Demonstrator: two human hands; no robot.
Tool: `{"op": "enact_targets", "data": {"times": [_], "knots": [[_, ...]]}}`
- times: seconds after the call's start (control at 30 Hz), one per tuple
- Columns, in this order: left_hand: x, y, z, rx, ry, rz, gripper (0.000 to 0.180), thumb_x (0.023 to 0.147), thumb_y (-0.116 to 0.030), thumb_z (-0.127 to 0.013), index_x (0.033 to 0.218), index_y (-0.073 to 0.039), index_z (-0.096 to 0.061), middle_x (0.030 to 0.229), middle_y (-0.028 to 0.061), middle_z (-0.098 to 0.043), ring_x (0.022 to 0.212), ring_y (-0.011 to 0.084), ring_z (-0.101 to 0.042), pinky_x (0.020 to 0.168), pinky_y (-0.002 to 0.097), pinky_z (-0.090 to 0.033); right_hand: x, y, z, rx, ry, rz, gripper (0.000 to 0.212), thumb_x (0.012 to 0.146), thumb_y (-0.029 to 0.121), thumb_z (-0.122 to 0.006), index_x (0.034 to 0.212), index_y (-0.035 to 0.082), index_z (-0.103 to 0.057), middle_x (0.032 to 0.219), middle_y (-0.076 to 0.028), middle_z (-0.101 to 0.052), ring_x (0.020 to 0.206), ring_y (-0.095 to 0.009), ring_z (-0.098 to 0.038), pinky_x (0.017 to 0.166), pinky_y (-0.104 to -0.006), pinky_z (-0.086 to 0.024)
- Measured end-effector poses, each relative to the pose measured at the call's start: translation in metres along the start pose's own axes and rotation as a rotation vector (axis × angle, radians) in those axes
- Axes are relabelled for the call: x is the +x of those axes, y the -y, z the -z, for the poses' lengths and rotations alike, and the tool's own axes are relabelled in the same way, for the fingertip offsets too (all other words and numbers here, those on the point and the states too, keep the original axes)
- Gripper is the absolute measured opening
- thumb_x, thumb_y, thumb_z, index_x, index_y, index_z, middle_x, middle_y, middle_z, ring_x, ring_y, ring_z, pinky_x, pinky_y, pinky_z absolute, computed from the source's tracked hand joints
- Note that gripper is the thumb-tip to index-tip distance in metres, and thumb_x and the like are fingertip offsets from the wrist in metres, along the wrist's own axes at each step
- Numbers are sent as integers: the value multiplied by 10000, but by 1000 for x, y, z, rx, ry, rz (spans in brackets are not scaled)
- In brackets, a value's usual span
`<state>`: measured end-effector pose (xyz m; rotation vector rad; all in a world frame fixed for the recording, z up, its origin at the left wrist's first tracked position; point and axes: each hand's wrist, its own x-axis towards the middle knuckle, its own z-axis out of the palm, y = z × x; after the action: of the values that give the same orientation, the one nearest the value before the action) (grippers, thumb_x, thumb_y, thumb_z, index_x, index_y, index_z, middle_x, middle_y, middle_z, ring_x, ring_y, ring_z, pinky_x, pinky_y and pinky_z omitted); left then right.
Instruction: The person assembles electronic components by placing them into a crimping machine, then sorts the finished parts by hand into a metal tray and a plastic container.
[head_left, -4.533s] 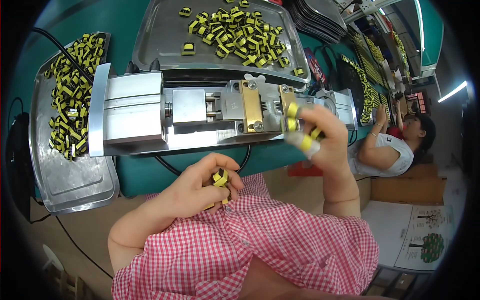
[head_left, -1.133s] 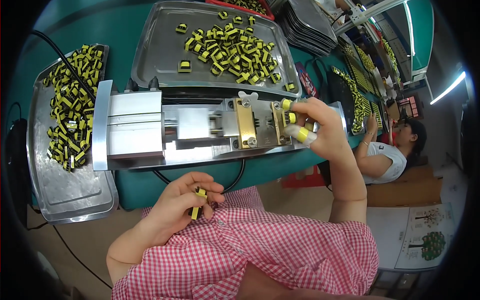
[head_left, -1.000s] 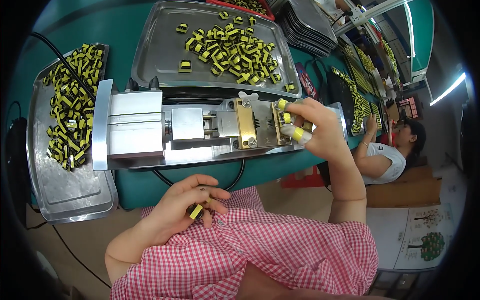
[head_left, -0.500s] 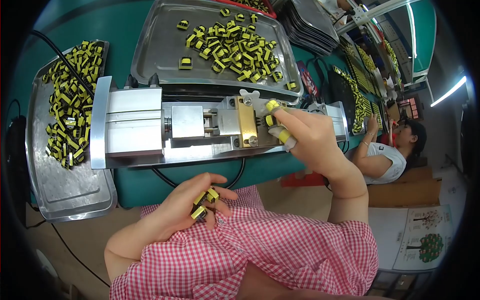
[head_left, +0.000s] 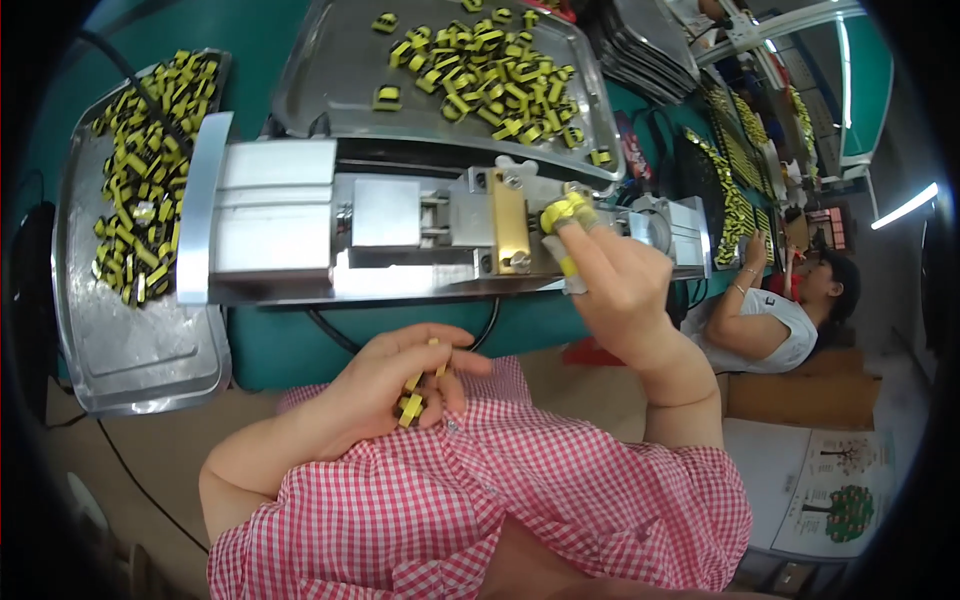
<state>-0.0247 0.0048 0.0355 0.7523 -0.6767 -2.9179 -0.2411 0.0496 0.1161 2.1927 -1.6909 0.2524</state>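
Note:
My left hand [head_left: 372, 387] is held palm up by my shirt front, fingers loosely curled round several small yellow-and-black transformers [head_left: 411, 408]. Over the silver bench fixture [head_left: 275, 195], my right hand [head_left: 625, 285] pinches a small transformer just right of the brass plate [head_left: 511, 222]. Yellow-and-white wrapping covers the right thumb and index finger. These fingers largely hide the piece in the pinch, and whether it touches the fixture cannot be seen.
Heaps of the same transformers fill a metal tray [head_left: 140, 375] at left and another tray [head_left: 330, 70] behind the fixture. Stacked trays [head_left: 645, 50] stand at the far right. A black cable [head_left: 125, 70] crosses the left tray. A co-worker [head_left: 765, 325] sits at right.
My right index finger has come down over the transformer, covering more of it, and the thumb has drawn closer. The left fingers have curled further round their pieces. The whole view has shifted slightly.

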Motion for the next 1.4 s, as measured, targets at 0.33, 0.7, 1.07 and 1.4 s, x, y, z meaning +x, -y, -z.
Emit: {"op": "enact_targets", "data": {"times": [0.33,0.7,1.07,1.4], "knots": [[-19,-6,-7,165,-82,-109,324,829,-37,-462,1135,71,-472,966,166,-574,621,135,-534,520,227,-434,14,-15,2,259,39,-126,332,686,96,-705,979,-2,-581,798,-84,-574,494,-131,-455,449,-240,-369],[-20,-3,-3,391,-111,-201,274,747,-4,-589,1019,21,-564,869,124,-607,580,76,-517,510,213,-418,-17,-26,-30,859,-328,-439,361,715,36,-663,1052,-9,-538,873,-61,-570,611,-84,-496,528,-175,-398],[-12,0,-7,967,-172,-1047,362,585,-90,-787,902,-53,-616,874,65,-521,655,100,-506,559,208,-428,-33,8,7,1931,345,-790,410,679,189,-749,960,-2,-520,820,-111,-576,720,-184,-597,642,-249,-462],[-7,1,-9,931,-118,-939,454,611,-28,-736,995,-32,-493,818,58,-514,647,138,-513,516,235,-424,-10,16,10,1207,396,-216,397,617,107,-775,950,14,-580,761,-65,-568,625,-111,-531,527,-227,-398]]}}
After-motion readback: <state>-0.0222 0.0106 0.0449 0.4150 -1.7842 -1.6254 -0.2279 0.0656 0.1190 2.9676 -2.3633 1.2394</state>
